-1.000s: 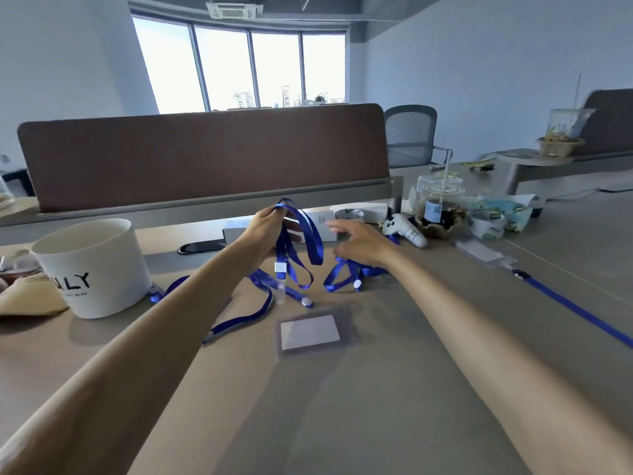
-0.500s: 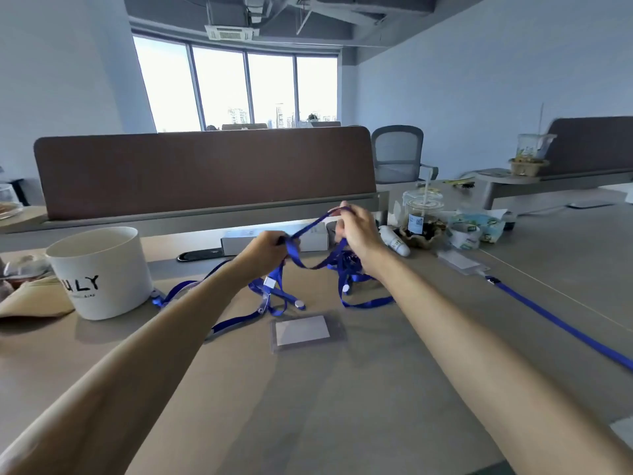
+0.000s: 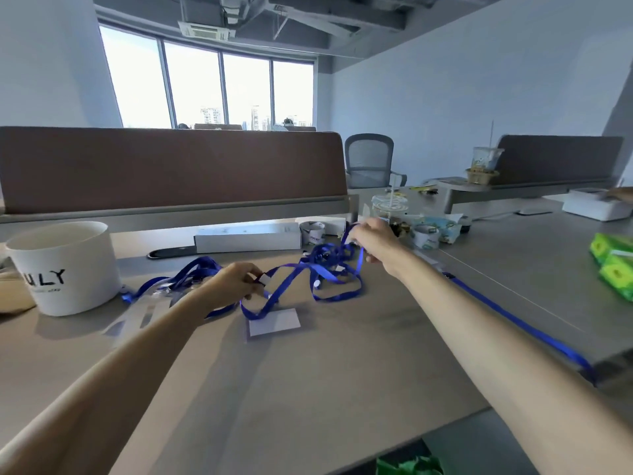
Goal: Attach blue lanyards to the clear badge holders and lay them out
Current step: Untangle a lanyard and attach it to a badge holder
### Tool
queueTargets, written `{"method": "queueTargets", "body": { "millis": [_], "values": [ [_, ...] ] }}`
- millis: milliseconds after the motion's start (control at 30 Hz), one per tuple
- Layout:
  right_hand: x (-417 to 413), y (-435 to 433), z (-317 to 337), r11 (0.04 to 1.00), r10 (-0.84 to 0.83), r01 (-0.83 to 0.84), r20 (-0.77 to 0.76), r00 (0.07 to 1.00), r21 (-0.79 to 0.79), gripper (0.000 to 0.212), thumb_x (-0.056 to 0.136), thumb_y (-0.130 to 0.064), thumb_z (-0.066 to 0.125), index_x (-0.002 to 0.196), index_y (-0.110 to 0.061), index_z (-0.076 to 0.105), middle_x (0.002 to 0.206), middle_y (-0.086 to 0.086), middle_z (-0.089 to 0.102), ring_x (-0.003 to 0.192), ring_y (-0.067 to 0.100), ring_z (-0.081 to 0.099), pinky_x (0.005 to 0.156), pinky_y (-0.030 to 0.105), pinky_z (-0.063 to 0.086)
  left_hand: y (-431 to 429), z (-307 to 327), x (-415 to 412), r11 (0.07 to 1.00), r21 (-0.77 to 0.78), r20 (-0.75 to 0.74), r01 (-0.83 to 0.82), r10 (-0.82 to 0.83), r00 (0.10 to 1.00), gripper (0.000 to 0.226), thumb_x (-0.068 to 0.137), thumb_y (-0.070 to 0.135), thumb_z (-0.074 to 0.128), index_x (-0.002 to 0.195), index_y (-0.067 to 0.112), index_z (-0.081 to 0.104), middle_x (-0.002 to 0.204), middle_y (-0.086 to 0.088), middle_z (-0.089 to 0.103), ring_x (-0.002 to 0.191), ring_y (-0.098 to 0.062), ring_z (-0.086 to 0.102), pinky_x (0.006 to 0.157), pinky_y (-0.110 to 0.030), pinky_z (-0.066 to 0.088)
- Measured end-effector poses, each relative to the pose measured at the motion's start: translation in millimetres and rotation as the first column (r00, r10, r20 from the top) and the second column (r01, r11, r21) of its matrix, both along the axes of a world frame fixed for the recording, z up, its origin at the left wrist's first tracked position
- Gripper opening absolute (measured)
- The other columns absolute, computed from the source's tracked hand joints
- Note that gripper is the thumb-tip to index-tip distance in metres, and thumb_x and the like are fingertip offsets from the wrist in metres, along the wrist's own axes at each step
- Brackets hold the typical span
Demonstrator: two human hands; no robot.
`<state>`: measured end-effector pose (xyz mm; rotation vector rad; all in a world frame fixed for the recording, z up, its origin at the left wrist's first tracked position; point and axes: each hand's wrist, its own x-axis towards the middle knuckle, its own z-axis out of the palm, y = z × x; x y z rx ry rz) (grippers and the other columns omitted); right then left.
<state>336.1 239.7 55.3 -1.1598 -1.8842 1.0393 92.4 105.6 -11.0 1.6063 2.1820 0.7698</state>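
A tangle of blue lanyards point(image 3: 325, 269) lies on the desk between my hands. My left hand point(image 3: 233, 282) pinches the clip end of one lanyard just above the desk. My right hand point(image 3: 375, 243) grips another stretch of blue strap at the far side of the tangle. A clear badge holder point(image 3: 274, 322) with a white card lies flat in front of the tangle. Several more clear holders point(image 3: 144, 310) lie to the left, near the white cup. One blue lanyard point(image 3: 513, 320) is laid out straight along the right, partly hidden by my right forearm.
A large white cup point(image 3: 65, 265) stands at the left. A long white box point(image 3: 246, 238) and a dark phone point(image 3: 171, 252) sit by the brown divider point(image 3: 171, 169). Drink cups and snack wrappers point(image 3: 421, 228) crowd behind my right hand. Green packets point(image 3: 613, 265) lie far right.
My left hand has dropped toward the desk and now pinches a clip end. My right hand moved right, still holding strap. The view tilted up.
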Motion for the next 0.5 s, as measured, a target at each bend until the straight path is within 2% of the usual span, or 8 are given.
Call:
{"method": "queueTargets", "body": {
  "millis": [67, 100, 167, 200, 300, 400, 467, 500],
  "values": [
    [3, -4, -6, 0.997, 0.08, -0.079, 0.151, 0.985, -0.01, 0.042, 0.072, -0.014, 0.058, 0.113, -0.019, 0.061, 0.11, 0.002, 0.06, 0.099, 0.017, 0.053, 0.076, 0.03, 0.046, 0, 9, 7, 1.0, 0.017, 0.077, 0.012, -0.013, 0.997, 0.013, 0.088, 0.013, 0.065, 0.1, 0.01, 0.063, 0.084, -0.003, 0.069, 0.081, -0.021, 0.065, 0.075, -0.03, 0.053],
    [2, -8, -10, 0.994, 0.097, -0.106, 0.211, 0.973, 0.033, 0.056, 0.07, -0.016, 0.059, 0.125, -0.024, 0.058, 0.125, 0.0, 0.057, 0.112, 0.017, 0.05, 0.088, 0.03, 0.043, 0, 14, 12, 0.999, 0.028, 0.119, 0.023, -0.026, 0.993, 0.011, 0.089, 0.011, 0.062, 0.099, 0.008, 0.063, 0.084, -0.004, 0.069, 0.08, -0.02, 0.065, 0.077, -0.029, 0.054],
    [-4, -18, -20, 0.951, 0.146, -0.21, 0.269, 0.952, 0.225, 0.063, 0.072, -0.014, 0.062, 0.133, -0.026, 0.055, 0.14, -0.001, 0.048, 0.128, 0.016, 0.042, 0.099, 0.026, 0.034, -2, 23, 21, 0.997, 0.071, 0.179, 0.037, -0.049, 0.983, 0.009, 0.092, 0.011, 0.058, 0.097, 0.007, 0.063, 0.085, -0.004, 0.07, 0.076, -0.017, 0.066, 0.073, -0.025, 0.054],
    [-8, -23, -26, 0.892, 0.193, -0.292, 0.293, 0.937, 0.346, 0.06, 0.075, -0.011, 0.064, 0.133, -0.024, 0.057, 0.141, 0.0, 0.047, 0.131, 0.016, 0.04, 0.1, 0.023, 0.03, -3, 27, 25, 0.994, 0.097, 0.214, 0.041, -0.061, 0.975, 0.01, 0.093, 0.012, 0.056, 0.097, 0.008, 0.064, 0.086, -0.004, 0.071, 0.074, -0.016, 0.066, 0.07, -0.025, 0.054],
    [-23, -37, -43, 0.695, 0.356, -0.499, 0.355, 0.864, 0.518, 0.048, 0.079, -0.009, 0.069, 0.127, -0.017, 0.064, 0.131, 0.002, 0.059, 0.121, 0.016, 0.053, 0.103, 0.028, 0.039, -7, 35, 36, 0.987, 0.148, 0.324, 0.062, -0.107, 0.94, 0.015, 0.096, 0.011, 0.051, 0.102, 0.008, 0.065, 0.094, -0.01, 0.071, 0.072, -0.017, 0.067, 0.065, -0.024, 0.056],
    [-34, -46, -57, 0.655, 0.388, -0.485, 0.294, 0.874, 0.579, 0.04, 0.084, -0.015, 0.073, 0.124, -0.014, 0.066, 0.112, 0.001, 0.071, 0.099, 0.013, 0.066, 0.086, 0.033, 0.054, -13, 38, 43, 0.987, 0.149, 0.423, 0.068, -0.125, 0.897, 0.017, 0.095, 0.01, 0.052, 0.11, 0.006, 0.058, 0.099, -0.016, 0.068, 0.077, -0.02, 0.066, 0.069, -0.026, 0.056],
    [-35, -49, -60, 0.646, 0.353, -0.407, 0.22, 0.909, 0.646, 0.033, 0.089, -0.022, 0.069, 0.121, -0.014, 0.067, 0.093, -0.005, 0.072, 0.076, -0.001, 0.064, 0.07, 0.023, 0.054, -16, 37, 41, 0.986, 0.146, 0.476, 0.076, -0.138, 0.869, 0.017, 0.093, 0.011, 0.055, 0.11, 0.009, 0.055, 0.098, -0.013, 0.069, 0.074, -0.019, 0.065, 0.071, -0.028, 0.056],
    [-35, -50, -61, 0.661, 0.341, -0.379, 0.19, 0.921, 0.648, 0.03, 0.092, -0.022, 0.066, 0.12, -0.013, 0.067, 0.084, -0.008, 0.069, 0.066, -0.006, 0.059, 0.063, 0.017, 0.048, -18, 35, 39, 0.986, 0.146, 0.482, 0.075, -0.138, 0.865, 0.015, 0.093, 0.012, 0.055, 0.108, 0.011, 0.055, 0.095, -0.01, 0.07, 0.071, -0.017, 0.064, 0.07, -0.029, 0.055]
  ]
}}
